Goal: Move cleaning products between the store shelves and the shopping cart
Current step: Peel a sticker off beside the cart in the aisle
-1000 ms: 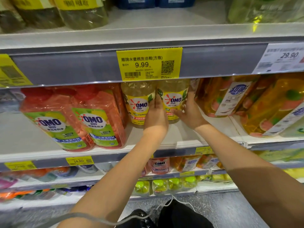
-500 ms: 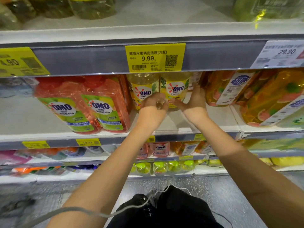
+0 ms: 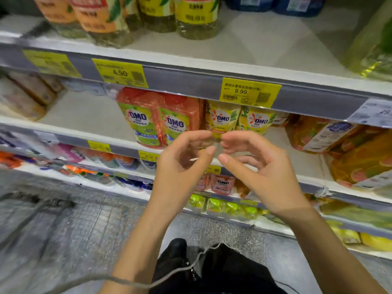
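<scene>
Two yellow OMO bottles (image 3: 222,118) (image 3: 257,120) stand side by side on the middle shelf (image 3: 84,115) under a 9.99 tag. My left hand (image 3: 184,158) and my right hand (image 3: 254,164) hover in front of that shelf, just below the bottles, fingers loosely curled and facing each other. Neither hand holds anything. Left of the yellow bottles stand two orange OMO bottles (image 3: 157,119). A blurred wire shopping cart (image 3: 53,209) sits at the lower left.
Orange fruit-print bottles (image 3: 339,145) fill the shelf to the right. The upper shelf carries yellow and orange-labelled bottles (image 3: 148,15). Lower shelves hold small pouches and green-capped items (image 3: 222,206). A thin cable (image 3: 169,274) hangs across my lap.
Both hands have come back off the yellow OMO bottles and out of the shelf. The view has swung left and down, bringing the cart into sight.
</scene>
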The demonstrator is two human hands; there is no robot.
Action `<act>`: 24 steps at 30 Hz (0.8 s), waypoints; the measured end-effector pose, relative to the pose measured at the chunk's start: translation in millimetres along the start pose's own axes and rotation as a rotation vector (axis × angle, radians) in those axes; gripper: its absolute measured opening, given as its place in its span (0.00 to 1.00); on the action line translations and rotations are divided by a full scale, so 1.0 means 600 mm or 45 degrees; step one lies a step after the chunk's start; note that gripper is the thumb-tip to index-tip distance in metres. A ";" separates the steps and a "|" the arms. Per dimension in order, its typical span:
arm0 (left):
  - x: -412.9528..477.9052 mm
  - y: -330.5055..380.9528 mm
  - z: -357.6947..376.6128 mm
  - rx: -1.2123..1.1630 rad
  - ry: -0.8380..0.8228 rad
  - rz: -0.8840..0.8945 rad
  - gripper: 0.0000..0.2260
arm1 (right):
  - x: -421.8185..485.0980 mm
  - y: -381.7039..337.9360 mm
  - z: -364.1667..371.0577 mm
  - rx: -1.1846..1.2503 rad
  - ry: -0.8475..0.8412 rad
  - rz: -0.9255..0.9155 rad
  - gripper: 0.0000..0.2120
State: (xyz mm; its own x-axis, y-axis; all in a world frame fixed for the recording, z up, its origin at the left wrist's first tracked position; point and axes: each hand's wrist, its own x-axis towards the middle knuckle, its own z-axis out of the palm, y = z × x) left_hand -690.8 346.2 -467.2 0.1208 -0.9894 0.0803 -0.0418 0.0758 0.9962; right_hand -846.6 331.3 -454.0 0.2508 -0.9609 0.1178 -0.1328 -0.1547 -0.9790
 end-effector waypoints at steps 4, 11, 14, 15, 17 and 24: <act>-0.054 0.029 -0.057 -0.061 0.220 0.035 0.09 | 0.005 -0.043 0.057 0.034 -0.199 -0.064 0.13; -0.168 0.058 -0.233 -0.014 0.700 0.025 0.11 | 0.011 -0.097 0.241 0.072 -0.558 -0.203 0.14; -0.226 0.064 -0.326 -0.008 0.870 0.039 0.11 | 0.003 -0.122 0.359 0.141 -0.732 -0.246 0.13; -0.246 0.066 -0.358 0.002 0.931 0.047 0.11 | -0.002 -0.131 0.401 0.158 -0.789 -0.258 0.12; -0.288 0.072 -0.423 0.016 1.043 0.054 0.11 | -0.013 -0.147 0.488 0.186 -0.882 -0.265 0.11; -0.399 0.079 -0.635 0.036 1.377 0.068 0.11 | -0.048 -0.193 0.753 0.309 -1.101 -0.286 0.13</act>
State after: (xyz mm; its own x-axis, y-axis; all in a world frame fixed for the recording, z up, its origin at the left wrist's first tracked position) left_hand -343.8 633.9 -426.8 0.9283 -0.3507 0.1236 -0.0945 0.0989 0.9906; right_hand -405.1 480.7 -419.3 0.8879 -0.3929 0.2394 0.1856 -0.1704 -0.9678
